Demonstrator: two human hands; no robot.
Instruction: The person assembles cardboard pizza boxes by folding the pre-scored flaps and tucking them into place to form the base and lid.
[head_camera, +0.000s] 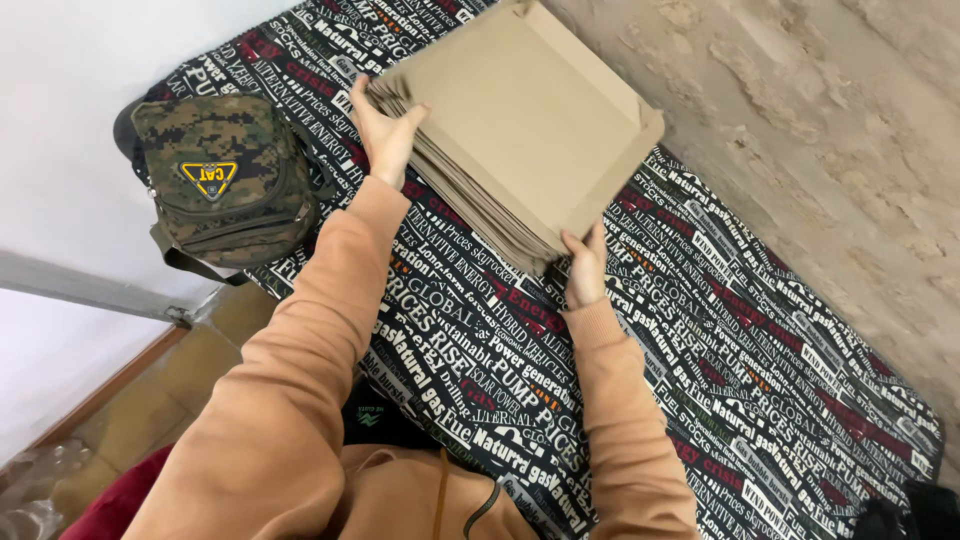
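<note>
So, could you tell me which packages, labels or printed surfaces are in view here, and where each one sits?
Stack of flat tan paper bags: held at both ends by the left hand and right hand.
Patch: yellow-and-black triangle on the camouflage bag, far left.
Cover: black cloth printed with white and red lettering.

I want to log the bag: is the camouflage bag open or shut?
Shut, as far as visible. The camouflage bag lies on the printed cloth with flaps flat; no contents show.

Camouflage bag (226, 178) beside printed mattress (720, 380)
</note>
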